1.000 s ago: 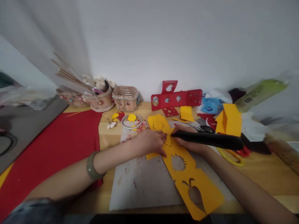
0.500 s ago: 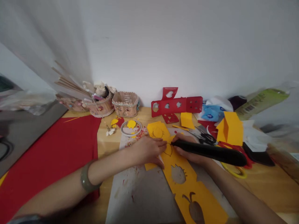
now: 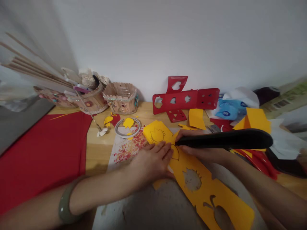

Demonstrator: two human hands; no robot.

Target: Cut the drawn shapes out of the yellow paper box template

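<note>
A strip of yellow paper [image 3: 203, 179], with cut-out shapes and dark outlines on it, lies at a slant over a grey-white board [image 3: 112, 191]. My left hand [image 3: 153, 159] rests flat on the strip's left edge, fingers stretched out, beside a rounded outline. Closed around a long black-handled tool [image 3: 223, 139], my right hand [image 3: 189, 140] brings its front end down to that same outline. The fingers hide the tip, so I cannot tell its kind. A cat-like outline is on the strip's far end.
Red cut-out card [image 3: 184, 101] leans by the wall. Baskets [image 3: 121, 99] stand at the back left, near a white ring [image 3: 128, 127]. Red cloth or paper [image 3: 48, 153] covers the left. Folded yellow paper [image 3: 257, 119] and a blue packet [image 3: 230, 109] are at the right.
The view has shifted closer. The black tool's rear end has swung upward, so it lies nearly level. My left hand stays on the yellow paper, its fingers a little more spread.
</note>
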